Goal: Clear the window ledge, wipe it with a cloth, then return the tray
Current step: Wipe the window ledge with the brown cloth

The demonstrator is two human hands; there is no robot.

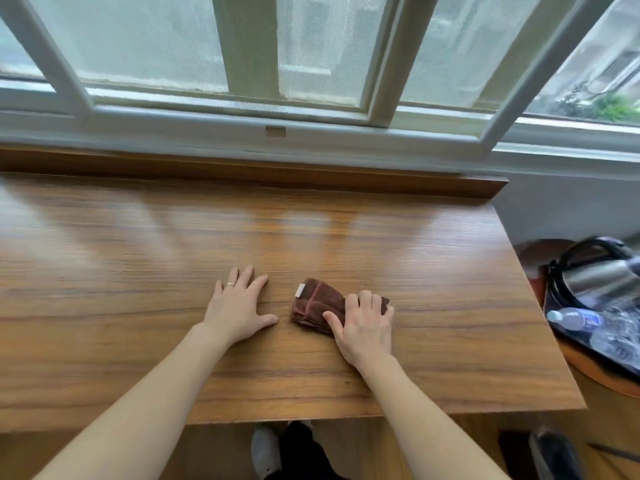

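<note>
The wooden window ledge (173, 237) spreads wide under the window, and only my hands and the cloth are on it. A folded dark brown cloth (313, 301) with a white tag lies near its middle front. My right hand (363, 323) presses down on the cloth's right end, fingers curled over it. My left hand (239, 306) lies flat on the wood just left of the cloth, fingers spread, a ring on one finger. The tray (585, 365) sits off the ledge at the right, holding a steel kettle (595, 278) and plastic water bottles (575, 318).
A raised wooden lip (311, 174) runs along the ledge's back under the white window frame (346, 116). The ledge ends at its right edge (530, 289) beside the tray. My feet show on the floor below the front edge.
</note>
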